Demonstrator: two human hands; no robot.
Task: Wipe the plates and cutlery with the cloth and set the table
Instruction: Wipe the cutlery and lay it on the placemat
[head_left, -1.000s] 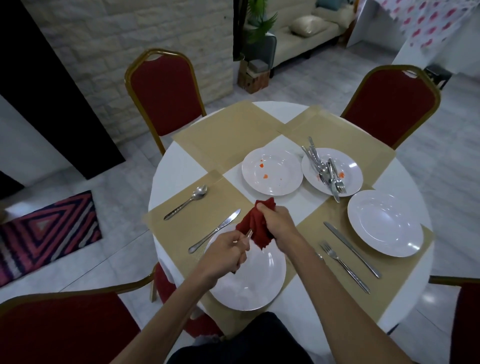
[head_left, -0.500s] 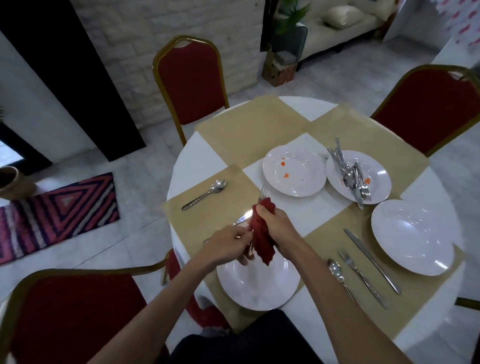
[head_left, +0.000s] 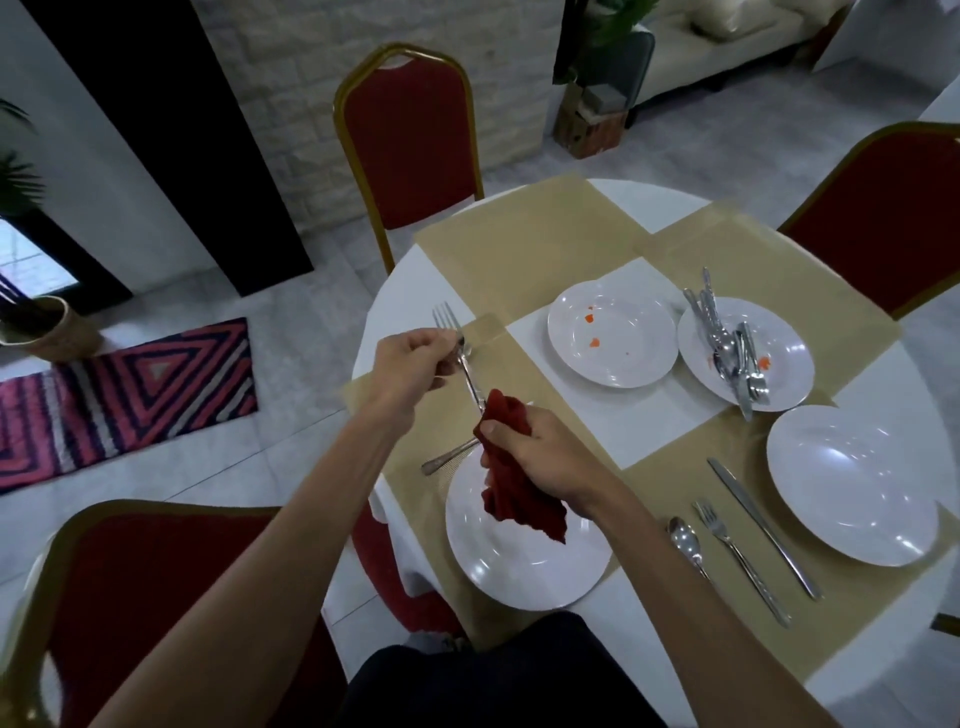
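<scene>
**Obs., L to R.**

1. L hand (head_left: 410, 364) was raised over the table's (head_left: 883, 384) L edge. Fingers were curled, pinching the fork (head_left: 469, 376) at the neck just below the tines. Tines pointed up and away; the handle slanted down to the R. L forearm came in from lower L. Judged reason: a neck grip leaves the full handle free for wiping.

2. Cloth (head_left: 511, 483), dark red, was bunched round the fork's lower handle. Its loose end hung over the near plate (head_left: 519, 566).

3. R hand (head_left: 545, 452) was closed on the cloth, thumb on the near side and fingers wrapped over. The handle tip was hidden in the fold. R forearm entered from lower R, passing over that plate's R rim. Judged: wipe of the handle in progress, done above the setting the fork prob. belongs to.

4. Knife handle (head_left: 447, 460) lay on the placemat (head_left: 415, 431) just L of the near plate; the blade was hidden behind cloth and hand.

5. Mid-table, the soiled plate (head_left: 623, 364) carried orange scraps, so judged not yet wiped. Next R, the holding plate (head_left: 792, 364) bore a cutlery heap (head_left: 732, 348), prob. the unwiped stock.

6. Far R, the set plate (head_left: 852, 483) looked clean. Set knife (head_left: 763, 525), set fork (head_left: 740, 558) and set spoon (head_left: 685, 540) lay side by side on its L, knife nearest. That place was judged complete.

Progress est.: under half done.
</scene>
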